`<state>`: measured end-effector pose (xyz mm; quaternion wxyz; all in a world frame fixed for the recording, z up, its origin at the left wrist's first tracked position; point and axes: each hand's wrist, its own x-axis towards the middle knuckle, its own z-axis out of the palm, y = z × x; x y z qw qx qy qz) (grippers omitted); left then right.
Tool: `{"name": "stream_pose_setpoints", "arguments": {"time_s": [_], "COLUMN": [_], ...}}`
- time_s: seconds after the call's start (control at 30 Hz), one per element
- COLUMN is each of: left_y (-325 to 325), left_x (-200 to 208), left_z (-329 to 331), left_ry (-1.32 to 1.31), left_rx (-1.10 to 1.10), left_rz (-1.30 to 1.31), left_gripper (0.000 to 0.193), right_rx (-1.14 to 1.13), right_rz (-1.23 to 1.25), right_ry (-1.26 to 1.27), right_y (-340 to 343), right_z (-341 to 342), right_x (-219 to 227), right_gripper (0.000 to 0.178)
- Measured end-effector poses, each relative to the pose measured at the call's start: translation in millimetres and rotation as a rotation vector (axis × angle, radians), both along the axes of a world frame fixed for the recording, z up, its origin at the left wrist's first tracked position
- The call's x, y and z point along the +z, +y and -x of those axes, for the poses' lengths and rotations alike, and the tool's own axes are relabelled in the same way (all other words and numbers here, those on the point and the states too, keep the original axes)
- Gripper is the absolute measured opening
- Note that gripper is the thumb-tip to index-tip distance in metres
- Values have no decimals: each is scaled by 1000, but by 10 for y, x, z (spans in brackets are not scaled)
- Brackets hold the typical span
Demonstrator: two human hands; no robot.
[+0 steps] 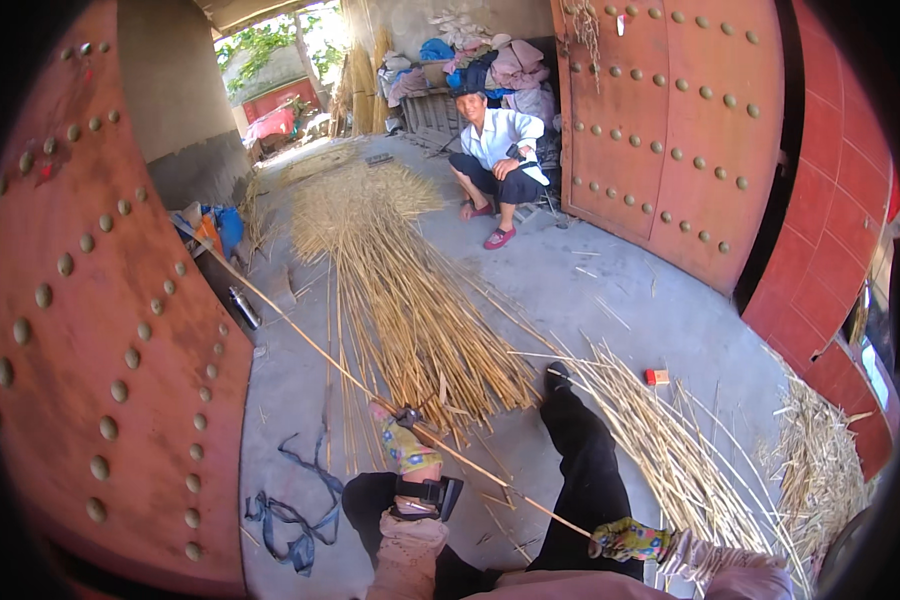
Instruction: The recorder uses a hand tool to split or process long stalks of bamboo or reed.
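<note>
A long, thin tan reed stalk (315, 345) runs slantwise across the view from the upper left to my lap. My right hand (630, 540), in a patterned yellow-green glove, is closed around its near end. Farther along it, my left hand (410, 447), gloved alike, is closed at a small dark tool (407, 415) that sits against the stalk; the tool's kind is unclear. Beyond my left hand, a large bundle of reed stalks (420, 310) fans over the floor with feathery tops at the far end. A pale pile of stalks (660, 440) lies by my right leg.
A person (500, 145) in a white shirt squats near the right studded door (660, 120). The left studded door (120, 330) stands close by. Blue strips (295, 510), a metal flask (243, 307) and a small red box (656, 377) lie on the floor. Shavings (820, 450) heap at right.
</note>
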<state>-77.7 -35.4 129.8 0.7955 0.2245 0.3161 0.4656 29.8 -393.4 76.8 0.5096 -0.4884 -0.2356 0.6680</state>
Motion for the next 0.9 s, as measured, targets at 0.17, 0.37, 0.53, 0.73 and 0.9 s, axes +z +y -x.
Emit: {"name": "stream_pose_setpoints", "arguments": {"time_s": [0.17, 0.37, 0.53, 0.73, 0.9], "left_y": [-15, 261, 127, 113, 41], "left_x": [59, -100, 51, -182, 185], "left_z": [-345, -183, -332, -379, -436], "left_ry": [-44, -54, 50, 159, 107], "left_rx": [69, -69, -56, -63, -112], "left_rz": [104, -4, 36, 83, 270], "left_gripper": [43, 41, 43, 45, 52], "right_rx": [9, -26, -15, -180, -191], "right_rz": [266, 565, 596, 594, 603], "right_ry": [308, -365, -237, -21, -109], "right_y": [169, 656, 629, 598, 583], "right_z": [-408, -527, -687, -690, -765], "right_x": [116, 201, 233, 179, 58], "right_gripper": [35, 45, 45, 38, 45]}}
